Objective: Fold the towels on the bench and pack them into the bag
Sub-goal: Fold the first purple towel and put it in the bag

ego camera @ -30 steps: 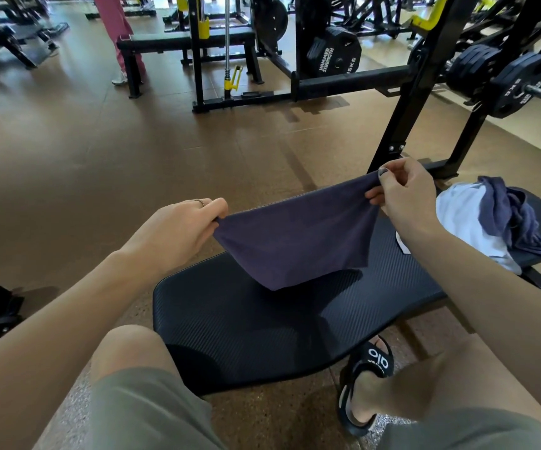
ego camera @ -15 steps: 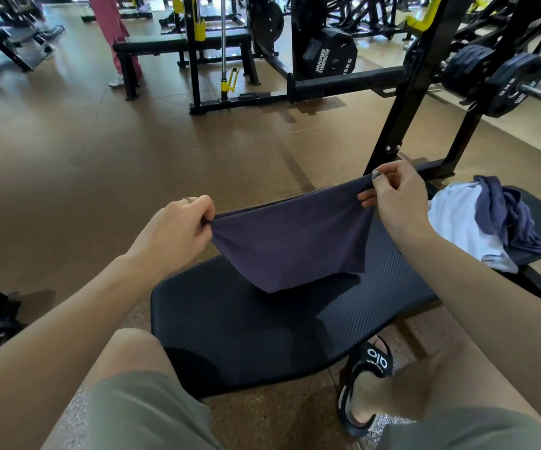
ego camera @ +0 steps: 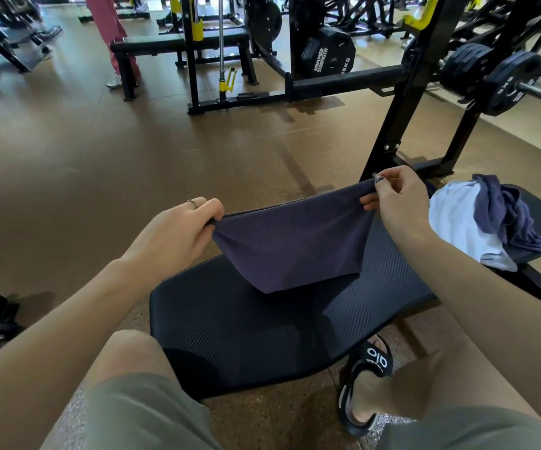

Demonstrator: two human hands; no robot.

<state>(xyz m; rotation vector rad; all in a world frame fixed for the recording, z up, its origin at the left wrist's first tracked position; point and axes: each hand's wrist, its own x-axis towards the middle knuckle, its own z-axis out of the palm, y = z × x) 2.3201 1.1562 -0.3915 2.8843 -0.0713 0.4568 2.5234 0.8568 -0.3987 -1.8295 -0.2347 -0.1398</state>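
legs: knees in grey shorts [ego camera: 139,414] nearest the camera, either side of the bench end; right foot in a black slide [ego camera: 365,384] on the floor, below the right grip.
bench: black ribbed pad [ego camera: 246,326] runs from between the knees away to the right, under both hands.
left grip: left hand [ego camera: 173,235] curled, thumb and fingers pinching the left top corner of the purple towel [ego camera: 290,243]; ring on one finger.
right grip: right hand [ego camera: 399,203] pinching the right top corner, thumb on the near face, fingers curled behind; higher and farther than the left grip.
purple towel: doubled over, stretched between the two grips, top edge taut, lower part hanging just above the pad; contact with the pad can't be told.
pile: white towel [ego camera: 457,222] with a crumpled blue towel [ego camera: 509,216] on top, on the bench just right of the right grip.
far: black rack upright [ego camera: 402,102] beyond the right grip; weight plates [ego camera: 490,73] further right; a person's pink trousers [ego camera: 107,27] far beyond the left grip.
bag: not identifiable.
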